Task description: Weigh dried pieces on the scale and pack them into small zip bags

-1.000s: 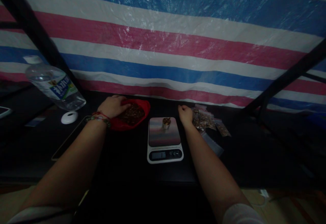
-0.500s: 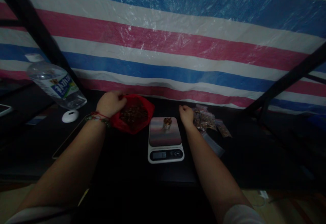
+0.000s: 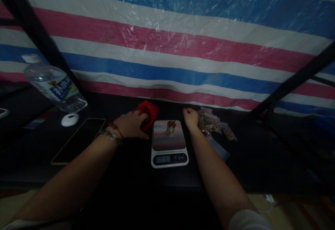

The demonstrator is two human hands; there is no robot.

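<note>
My left hand point(image 3: 132, 123) lies over the near left side of a red bag point(image 3: 149, 113), fingers curved against it and the thumb stretched apart toward the scale. The hand hides most of the bag's contents. A white digital kitchen scale point(image 3: 169, 141) carries a small metal cup point(image 3: 171, 126) heaped with brown bits. Just right of the scale, my right hand point(image 3: 190, 117) rests closed, fingertips pressed together; what they hold, if anything, is hidden. Beside it lie several small clear zip bags point(image 3: 213, 123) filled with brown bits, and a flat clear bag point(image 3: 218, 148) nearer me.
On the left are a phone point(image 3: 78, 141), a white rounded object point(image 3: 70, 119) and a large clear bottle point(image 3: 56, 83). A striped plastic sheet point(image 3: 167, 41) hangs behind the black table point(image 3: 125, 167). Dark frame bars point(image 3: 290, 80) slant at both sides.
My left hand has moved right and nearer me, from the bag's far left rim onto its near left side. The red bag is pushed narrower. My right hand stays in place.
</note>
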